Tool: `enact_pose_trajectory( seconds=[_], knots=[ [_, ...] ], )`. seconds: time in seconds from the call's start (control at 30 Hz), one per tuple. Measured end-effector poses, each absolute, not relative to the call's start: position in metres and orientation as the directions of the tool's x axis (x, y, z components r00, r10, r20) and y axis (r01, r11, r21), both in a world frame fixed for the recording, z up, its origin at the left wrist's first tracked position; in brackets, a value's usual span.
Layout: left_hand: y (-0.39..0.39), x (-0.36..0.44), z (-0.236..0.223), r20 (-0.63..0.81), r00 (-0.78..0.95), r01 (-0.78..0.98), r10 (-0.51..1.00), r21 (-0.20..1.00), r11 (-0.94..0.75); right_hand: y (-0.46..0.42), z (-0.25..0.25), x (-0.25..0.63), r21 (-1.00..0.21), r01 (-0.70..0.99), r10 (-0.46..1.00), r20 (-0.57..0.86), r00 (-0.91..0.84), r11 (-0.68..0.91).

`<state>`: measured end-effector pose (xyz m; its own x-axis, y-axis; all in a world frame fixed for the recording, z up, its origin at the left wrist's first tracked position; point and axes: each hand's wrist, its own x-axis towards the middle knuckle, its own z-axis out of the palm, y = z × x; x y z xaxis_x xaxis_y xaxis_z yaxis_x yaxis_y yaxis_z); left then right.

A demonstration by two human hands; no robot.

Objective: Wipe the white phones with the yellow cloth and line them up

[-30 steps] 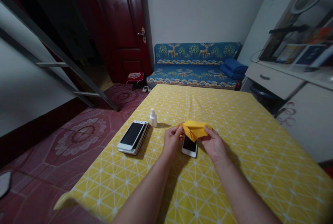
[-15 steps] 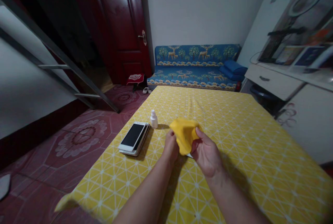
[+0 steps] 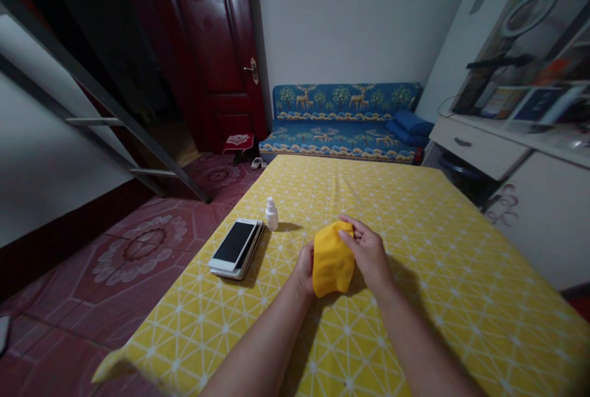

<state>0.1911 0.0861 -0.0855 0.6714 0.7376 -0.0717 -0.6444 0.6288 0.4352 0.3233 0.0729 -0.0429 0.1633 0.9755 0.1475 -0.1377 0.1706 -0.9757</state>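
Observation:
A yellow cloth [image 3: 334,262] hangs between my two hands over the table, its front face fairly flat and its lower edge drooping. My left hand [image 3: 305,268] grips its left side, with most of the fingers hidden behind it. At the upper right corner, my right hand [image 3: 366,248] pinches the cloth between thumb and fingers. Whether anything lies behind or inside the cloth cannot be seen. To the left stand a small white bottle [image 3: 271,215] with a white cap and a white smartphone [image 3: 236,243] lying on a stack of other phones.
A yellow tablecloth [image 3: 442,249] with white lines covers the table. Beyond it is a blue patterned sofa [image 3: 341,129]. A metal ladder [image 3: 138,145] leans at the left, and a white cabinet [image 3: 479,148] stands at the right. A small red stool [image 3: 239,142] sits by the door.
The yellow cloth has gone from bunched up to spread out and hanging lower. My right hand has turned over and now pinches its upper right corner.

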Motion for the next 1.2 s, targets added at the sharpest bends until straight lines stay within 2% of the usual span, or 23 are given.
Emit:
enact_pose_trajectory(
  seconds=[0.1,0.23,0.3,0.4,0.47,0.53,0.63,0.7,0.97,1.07,1.2],
  knots=[
    [0.083,0.189,-0.08,-0.129,0.699,-0.608,0.704,0.411,0.679,0.074,-0.045,0.325,-0.974,-0.141,0.966,0.142,0.215,0.175],
    [0.08,0.19,-0.073,-0.081,0.695,-0.629,0.714,0.412,0.659,0.079,-0.055,0.329,-0.97,-0.127,0.934,0.157,0.322,0.207],
    [0.08,0.191,-0.073,-0.063,0.688,-0.64,0.723,0.419,0.645,0.08,-0.056,0.333,-0.969,-0.046,0.91,0.212,0.357,0.244],
    [0.082,0.192,-0.076,-0.081,0.667,-0.654,0.74,0.412,0.635,0.08,-0.046,0.335,-0.917,0.193,0.832,0.399,0.385,0.35],
    [0.084,0.193,-0.077,-0.099,0.642,-0.671,0.761,0.407,0.62,0.083,-0.034,0.327,-0.861,0.309,0.794,0.498,0.348,0.404],
    [0.086,0.192,-0.076,-0.11,0.604,-0.695,0.789,0.412,0.589,0.088,-0.021,0.311,-0.839,0.331,0.819,0.518,0.246,0.432],
    [0.085,0.19,-0.069,-0.096,0.526,-0.75,0.845,0.416,0.514,0.103,-0.005,0.269,-0.869,0.296,0.904,0.427,0.039,0.398],
    [0.083,0.189,-0.064,-0.08,0.488,-0.777,0.869,0.414,0.475,0.117,-0.001,0.237,-0.894,0.346,0.958,0.276,-0.076,0.285],
    [0.075,0.186,-0.057,-0.132,0.455,-0.736,0.881,0.501,0.455,0.176,-0.027,0.161,-0.903,0.426,0.998,-0.058,-0.014,-0.047],
    [0.077,0.188,-0.062,-0.161,0.466,-0.707,0.87,0.523,0.476,0.183,-0.038,0.156,-0.907,0.412,0.995,-0.099,0.001,-0.091],
    [0.079,0.188,-0.068,-0.159,0.488,-0.733,0.858,0.46,0.502,0.177,-0.035,0.161,-0.949,0.312,0.998,-0.055,-0.019,-0.046]
  ],
)
